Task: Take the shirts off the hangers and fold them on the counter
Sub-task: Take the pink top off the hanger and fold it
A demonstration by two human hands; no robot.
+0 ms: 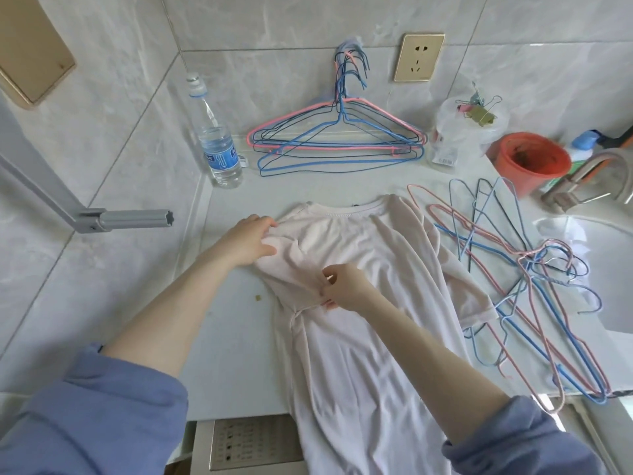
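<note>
A white marbled desk [233,323] fills the middle of the frame against a tiled wall. At the upper left of the desk stands a clear plastic water bottle with a blue label [221,145]. Right of it, a bunch of pink, blue and dark wire hangers [337,140] hangs against the wall. A gold-framed wall socket [418,57] sits at the upper right, and below it a clear plastic tub topped with binder clips [467,132]. Beside the tub are an orange-red plastic bucket [532,159] and a curved metal tap [596,176]. A grey metal bar [126,219] juts in from the left edge. A loose heap of pink and blue wire hangers [534,282] sprawls along the right side, touching the shirt's sleeve and reaching toward the white sink [603,269]. The pale pink short-sleeved T-shirt [370,320] lies flat in the middle of the desk, off any hanger. Its collar is toward the wall and its hem hangs over the near edge. The left hand [248,240] rests on the bunched left shoulder, its fingers [263,222] nearly straight and spread, pressing the cloth down. The right hand [344,286] sits just below it. Its fingers [329,269] are curled in tight and pinch a fold of the gathered left sleeve between thumb and fingertips.
</note>
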